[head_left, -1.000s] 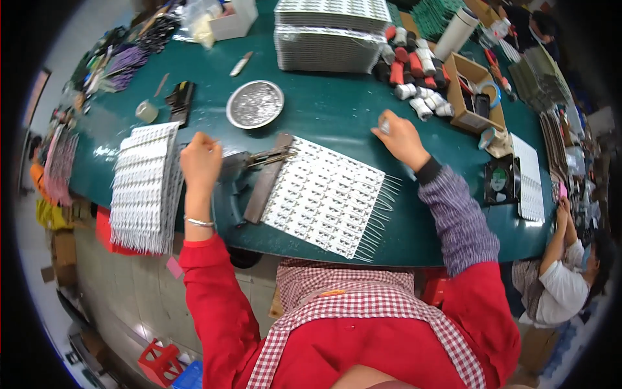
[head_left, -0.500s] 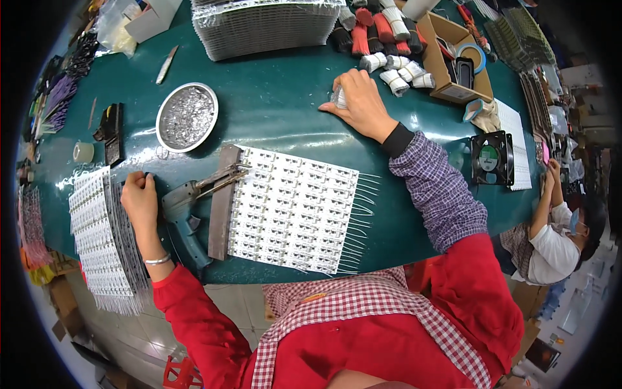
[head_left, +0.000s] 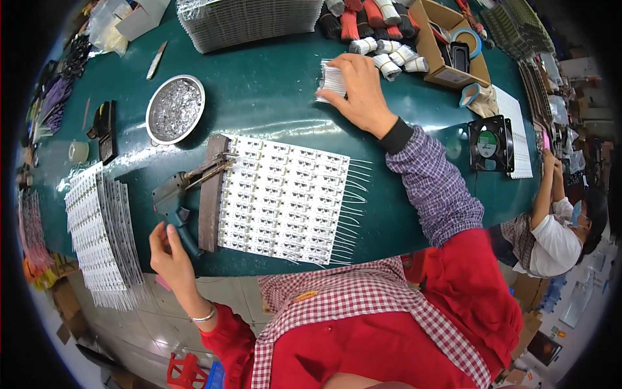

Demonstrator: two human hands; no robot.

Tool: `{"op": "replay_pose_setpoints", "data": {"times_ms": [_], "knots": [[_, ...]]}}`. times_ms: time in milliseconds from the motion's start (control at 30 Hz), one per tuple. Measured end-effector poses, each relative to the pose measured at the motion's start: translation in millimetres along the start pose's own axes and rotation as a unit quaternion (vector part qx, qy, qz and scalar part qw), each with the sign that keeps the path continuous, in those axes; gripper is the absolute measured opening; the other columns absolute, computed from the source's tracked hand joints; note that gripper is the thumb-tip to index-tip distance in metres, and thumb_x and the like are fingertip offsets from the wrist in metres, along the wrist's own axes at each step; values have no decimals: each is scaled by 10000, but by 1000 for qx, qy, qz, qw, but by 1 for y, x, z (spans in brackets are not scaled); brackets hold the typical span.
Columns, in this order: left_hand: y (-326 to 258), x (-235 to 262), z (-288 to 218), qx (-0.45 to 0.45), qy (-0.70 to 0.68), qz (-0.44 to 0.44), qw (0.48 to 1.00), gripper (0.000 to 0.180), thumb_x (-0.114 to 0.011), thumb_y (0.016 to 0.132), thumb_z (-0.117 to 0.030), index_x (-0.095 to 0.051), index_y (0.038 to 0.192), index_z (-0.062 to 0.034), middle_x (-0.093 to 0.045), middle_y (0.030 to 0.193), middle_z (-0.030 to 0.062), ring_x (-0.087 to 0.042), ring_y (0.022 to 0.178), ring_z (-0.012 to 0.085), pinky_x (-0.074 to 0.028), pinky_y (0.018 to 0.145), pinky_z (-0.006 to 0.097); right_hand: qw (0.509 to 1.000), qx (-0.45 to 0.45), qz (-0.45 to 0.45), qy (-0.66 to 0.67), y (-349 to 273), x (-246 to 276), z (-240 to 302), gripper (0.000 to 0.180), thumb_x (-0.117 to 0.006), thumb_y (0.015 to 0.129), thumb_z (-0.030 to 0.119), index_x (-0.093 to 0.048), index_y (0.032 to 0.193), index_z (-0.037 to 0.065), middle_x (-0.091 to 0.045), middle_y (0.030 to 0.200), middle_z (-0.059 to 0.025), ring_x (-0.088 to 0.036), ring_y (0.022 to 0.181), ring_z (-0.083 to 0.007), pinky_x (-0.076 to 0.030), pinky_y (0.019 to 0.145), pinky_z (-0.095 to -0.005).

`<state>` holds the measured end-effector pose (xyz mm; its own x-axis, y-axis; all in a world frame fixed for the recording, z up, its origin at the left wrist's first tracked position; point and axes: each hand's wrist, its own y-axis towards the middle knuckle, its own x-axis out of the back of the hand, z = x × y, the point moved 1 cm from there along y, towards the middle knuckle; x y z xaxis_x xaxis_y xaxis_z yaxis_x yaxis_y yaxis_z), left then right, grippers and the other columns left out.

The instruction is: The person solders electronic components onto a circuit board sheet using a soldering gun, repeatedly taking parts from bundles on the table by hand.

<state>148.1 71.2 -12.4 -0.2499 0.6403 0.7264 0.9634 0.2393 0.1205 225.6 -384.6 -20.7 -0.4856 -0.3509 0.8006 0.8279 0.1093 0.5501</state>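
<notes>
My right hand [head_left: 361, 94] grips a bundle of short white wires [head_left: 333, 82] between thumb and fingers, on the far middle of the table. My left hand [head_left: 172, 262] is at the near edge, fingers parted and slightly bent, just beside the handle of a soldering gun [head_left: 170, 194]; I see nothing in it. The gun's metal front rests on a brown-grey bar [head_left: 213, 194]. That bar lies along the left edge of a white circuit board panel [head_left: 285, 201], covered in rows of small parts. Thin white wires [head_left: 350, 214] stick out from the panel's right edge.
A metal bowl [head_left: 202, 107] of silvery bits stands beyond the gun. Stacked panels [head_left: 97, 233] overhang the left edge. Wire bundles [head_left: 387, 65], a cardboard box [head_left: 453, 78] and a fan [head_left: 490, 144] lie right. A co-worker [head_left: 554, 240] sits far right.
My left hand has moved right and nearer to me, toward the soldering gun's handle, and its fingers have spread. My right hand has shifted slightly, showing more of the wire bundle.
</notes>
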Motion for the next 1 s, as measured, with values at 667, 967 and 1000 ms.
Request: {"op": "replay_pose_setpoints", "data": {"times_ms": [667,967,1000], "knots": [[4,3,12,77,-203,72,973,258,-779,791,-15,-622,988,43,-647,771,34,-552,649,66,-437,594,220,996,33,-75,-19,-13,10,17,74,-727,796,38,-669,842,37,-600,839,-94,-576,842,-293,-490,727,-386],[-42,-5,-32,123,-686,133,704,455,-607,839,-2,-518,1270,115,-601,1192,224,-569,741,184,-477,507,248,990,55,-31,126,-4,20,77,108,-714,818,-1,-659,906,27,-628,847,-103,-621,795,-301,-503,672,-389],[-42,-8,-38,153,-702,174,673,448,-608,837,2,-522,1261,118,-600,1207,227,-570,736,182,-480,500,244,986,77,-35,143,-5,16,85,129,-707,792,-11,-679,910,30,-633,833,-99,-635,762,-290,-514,648,-385]]}}
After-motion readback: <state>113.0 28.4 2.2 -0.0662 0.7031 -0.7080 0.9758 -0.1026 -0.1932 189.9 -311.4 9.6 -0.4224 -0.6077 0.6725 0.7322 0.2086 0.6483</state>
